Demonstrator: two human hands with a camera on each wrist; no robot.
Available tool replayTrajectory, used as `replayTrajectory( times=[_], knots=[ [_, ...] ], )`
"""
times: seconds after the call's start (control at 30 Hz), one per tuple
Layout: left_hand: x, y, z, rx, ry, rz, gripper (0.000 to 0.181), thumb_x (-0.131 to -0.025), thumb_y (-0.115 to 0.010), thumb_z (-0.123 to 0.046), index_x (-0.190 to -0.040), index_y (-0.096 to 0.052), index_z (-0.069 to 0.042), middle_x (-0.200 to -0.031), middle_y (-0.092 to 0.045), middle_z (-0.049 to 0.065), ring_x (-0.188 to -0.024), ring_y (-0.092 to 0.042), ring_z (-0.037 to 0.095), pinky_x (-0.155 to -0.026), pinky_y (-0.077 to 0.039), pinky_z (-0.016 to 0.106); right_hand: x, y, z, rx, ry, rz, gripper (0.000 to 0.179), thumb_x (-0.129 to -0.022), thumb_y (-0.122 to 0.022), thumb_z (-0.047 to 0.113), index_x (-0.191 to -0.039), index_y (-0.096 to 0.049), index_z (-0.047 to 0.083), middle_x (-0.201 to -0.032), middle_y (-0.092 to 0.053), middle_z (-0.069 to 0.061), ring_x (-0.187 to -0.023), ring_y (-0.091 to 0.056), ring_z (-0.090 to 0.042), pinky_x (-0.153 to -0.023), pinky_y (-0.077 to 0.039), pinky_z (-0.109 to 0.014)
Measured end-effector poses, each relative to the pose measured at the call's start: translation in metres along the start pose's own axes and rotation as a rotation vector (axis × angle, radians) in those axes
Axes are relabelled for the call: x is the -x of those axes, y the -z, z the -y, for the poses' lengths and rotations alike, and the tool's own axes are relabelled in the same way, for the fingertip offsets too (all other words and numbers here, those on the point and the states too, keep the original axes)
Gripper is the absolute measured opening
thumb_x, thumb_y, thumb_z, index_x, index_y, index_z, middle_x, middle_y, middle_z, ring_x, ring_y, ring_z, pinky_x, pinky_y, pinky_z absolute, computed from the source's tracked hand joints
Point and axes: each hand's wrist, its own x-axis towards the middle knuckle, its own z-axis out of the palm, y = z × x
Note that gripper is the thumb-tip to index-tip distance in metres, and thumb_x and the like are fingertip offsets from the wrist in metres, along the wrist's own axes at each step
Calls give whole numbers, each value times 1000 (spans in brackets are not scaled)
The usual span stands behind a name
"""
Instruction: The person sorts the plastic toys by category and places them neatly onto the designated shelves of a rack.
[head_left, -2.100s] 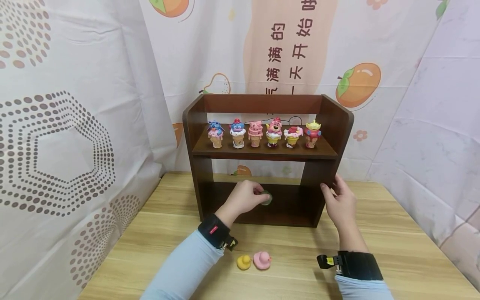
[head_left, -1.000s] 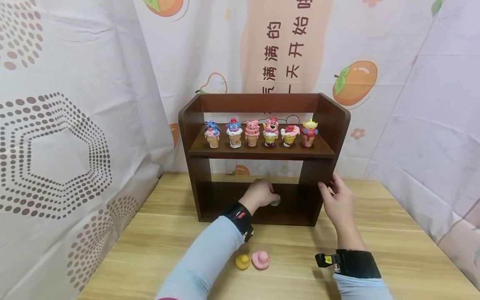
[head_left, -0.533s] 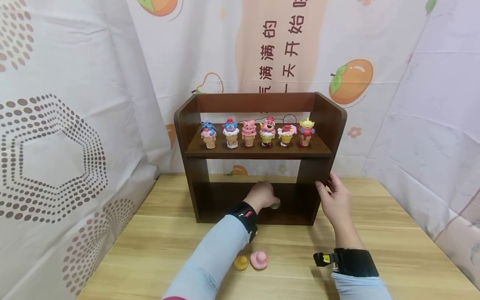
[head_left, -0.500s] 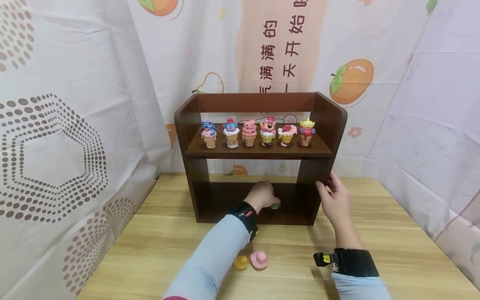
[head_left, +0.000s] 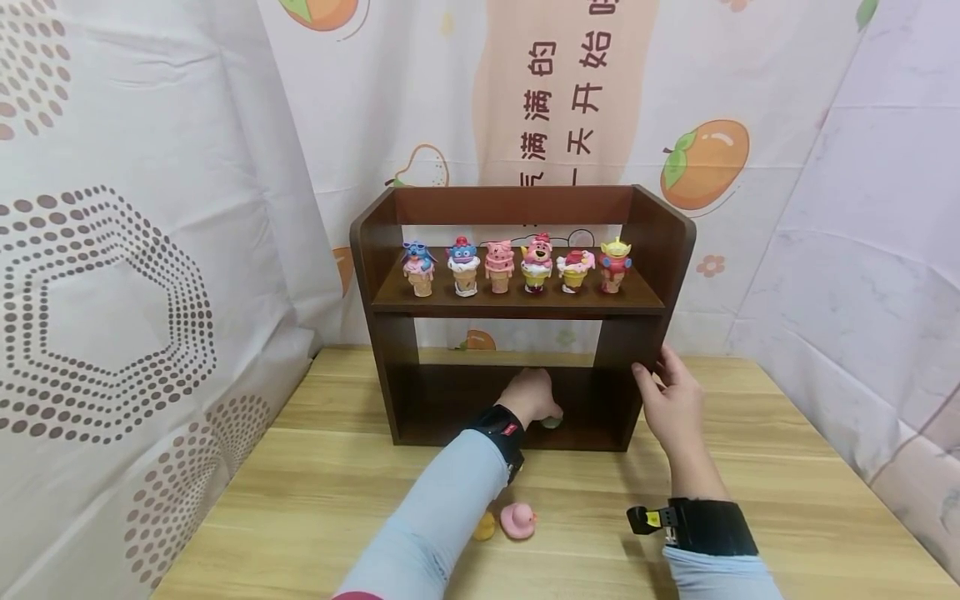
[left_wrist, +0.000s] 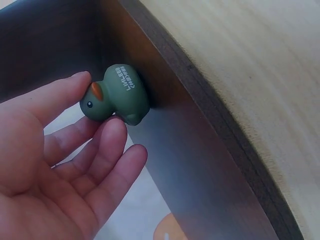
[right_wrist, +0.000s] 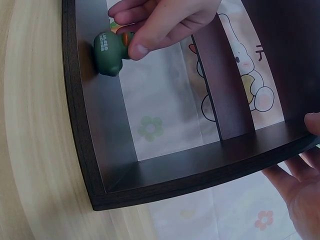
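Observation:
My left hand reaches into the lower compartment of a dark brown wooden shelf. Thumb and fingers pinch a green toy duck by its head, beside the orange bill. The duck's base is right at the lower board, toward the right half of the compartment. White lettering shows on its body in the left wrist view. My right hand grips the shelf's right side panel, thumb at the front edge and fingers along the outer face.
Several ice-cream-cone figurines stand in a row on the upper board. A pink toy duck and a yellow toy duck, partly hidden by my left sleeve, sit on the wooden table before the shelf. A printed curtain hangs behind.
My left hand has carried the green toy duck rightward and down to the lower board. The right hand keeps its grip on the side panel. The head view has shifted slightly.

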Motion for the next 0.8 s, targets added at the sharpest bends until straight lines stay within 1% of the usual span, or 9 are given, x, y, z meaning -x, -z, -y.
replayTrajectory(
  times=[0.1,0.23,0.33,0.5,0.67,0.8],
  knots=[
    [-1,-2,-1,8,11,11,33,-83,-85,-35,-97,-73,-7,-93,-66,2,-80,-60,16,-72,-53,27,0,0,-1,3,1,-6,47,-98,-68,11,-145,-58,12,-134,-64,-14,-123,-61,-32,-83,-48,-11],
    [-2,-5,-2,31,17,37,29,-83,-85,-32,-94,-74,-8,-87,-65,1,-74,-59,17,-65,-52,29,0,0,-1,14,-8,-9,47,-99,-68,13,-145,-58,13,-134,-64,-14,-123,-62,-32,-85,-49,-12],
    [-3,-6,-3,32,20,51,27,-83,-85,-31,-93,-74,-8,-85,-65,1,-73,-59,17,-63,-51,29,0,0,-1,24,-15,-9,46,-99,-68,14,-144,-59,14,-134,-65,-14,-123,-62,-32,-85,-50,-14],
    [-4,-6,-5,4,14,47,32,-84,-85,-34,-98,-74,-8,-93,-66,3,-77,-58,17,-67,-52,28,0,1,-1,5,-9,-9,47,-99,-68,14,-144,-58,13,-133,-65,-14,-123,-62,-32,-84,-49,-11],
    [0,-6,-6,-1,15,40,39,-85,-84,-36,-109,-74,-8,-106,-68,6,-84,-59,17,-74,-53,28,0,0,-2,-10,-3,-6,47,-98,-68,12,-144,-59,13,-133,-65,-13,-123,-62,-32,-83,-48,-10],
    [2,-5,-6,11,23,40,35,-85,-83,-35,-106,-74,-8,-108,-68,6,-84,-60,17,-74,-53,29,0,0,-2,-1,-6,-1,46,-99,-68,13,-144,-59,13,-134,-65,-13,-123,-62,-32,-84,-49,-12]
  ],
)
